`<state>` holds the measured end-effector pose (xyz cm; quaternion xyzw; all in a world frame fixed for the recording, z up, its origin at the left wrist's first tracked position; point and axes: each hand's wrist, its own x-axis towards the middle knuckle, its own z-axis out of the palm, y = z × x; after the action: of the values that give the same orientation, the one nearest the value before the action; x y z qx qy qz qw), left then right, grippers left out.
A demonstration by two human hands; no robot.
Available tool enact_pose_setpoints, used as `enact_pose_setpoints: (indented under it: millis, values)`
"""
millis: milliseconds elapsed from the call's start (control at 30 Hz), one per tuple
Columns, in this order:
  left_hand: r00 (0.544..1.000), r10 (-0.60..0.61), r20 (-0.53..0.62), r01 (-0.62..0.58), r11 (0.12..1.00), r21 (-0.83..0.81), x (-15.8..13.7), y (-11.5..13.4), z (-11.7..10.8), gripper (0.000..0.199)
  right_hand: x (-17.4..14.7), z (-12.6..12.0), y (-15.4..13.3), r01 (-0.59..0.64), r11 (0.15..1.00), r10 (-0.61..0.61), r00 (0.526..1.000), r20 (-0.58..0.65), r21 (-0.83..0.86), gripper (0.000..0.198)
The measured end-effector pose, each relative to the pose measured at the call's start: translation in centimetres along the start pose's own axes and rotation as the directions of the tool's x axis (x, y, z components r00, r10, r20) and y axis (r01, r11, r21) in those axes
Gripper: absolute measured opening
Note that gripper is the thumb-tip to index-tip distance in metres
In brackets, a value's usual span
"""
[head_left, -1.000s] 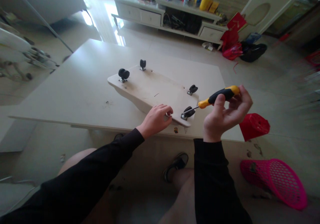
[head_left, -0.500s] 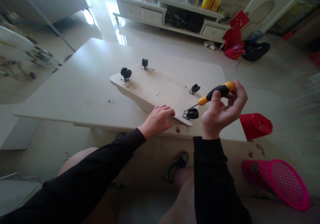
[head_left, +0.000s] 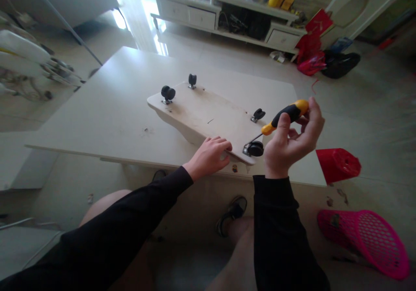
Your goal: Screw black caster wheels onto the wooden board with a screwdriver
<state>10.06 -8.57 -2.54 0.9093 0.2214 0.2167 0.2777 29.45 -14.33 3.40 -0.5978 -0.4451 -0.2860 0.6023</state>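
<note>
A white board [head_left: 201, 109] with black caster wheels at its corners lies wheels-up on a white table [head_left: 107, 105]. My left hand [head_left: 209, 156] is closed over the board's near edge, thumb hidden below it. In my right hand [head_left: 292, 141] is a screwdriver [head_left: 287, 114] with a yellow and black handle, held between thumb and fingers. Its shaft slants down to the metal plate of the near right caster [head_left: 254, 148]. Whether the tip sits in a screw is too small to tell. The far right caster [head_left: 258, 114] stands just beyond the shaft.
A red bin [head_left: 339, 165] stands by the table's right end, with a pink mesh basket [head_left: 364, 239] on the floor nearer me. Across the room is a low white cabinet [head_left: 201, 18] with several things on top. Red and black bags [head_left: 339, 63] lie beside it.
The whole view has shifted slightly, so the scene sits a little further right. The screwdriver's handle has tilted slightly, its tip still at the same caster plate. My left hand keeps its hold.
</note>
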Motion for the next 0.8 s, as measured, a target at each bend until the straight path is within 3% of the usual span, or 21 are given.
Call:
enact_pose_setpoints:
  millis: [133,600,800]
  values:
    - [1.0,-0.011,0.013,0.011,1.0,0.005,0.0,0.1,0.0,0.015,0.2,0.3,-0.4,0.037,0.999,-0.037,0.999,0.002,-0.019,0.047]
    - [1.0,-0.003,0.016,0.003,1.0,0.006,0.0,0.3,-0.2,0.016,0.1,0.3,-1.5,-0.022,0.997,0.03,0.994,0.108,-0.076,0.048]
    - [1.0,-0.005,0.01,0.005,1.0,0.013,0.1,0.3,-0.1,0.015,0.0,0.4,-1.5,0.044,0.999,-0.041,0.992,0.116,-0.024,0.047]
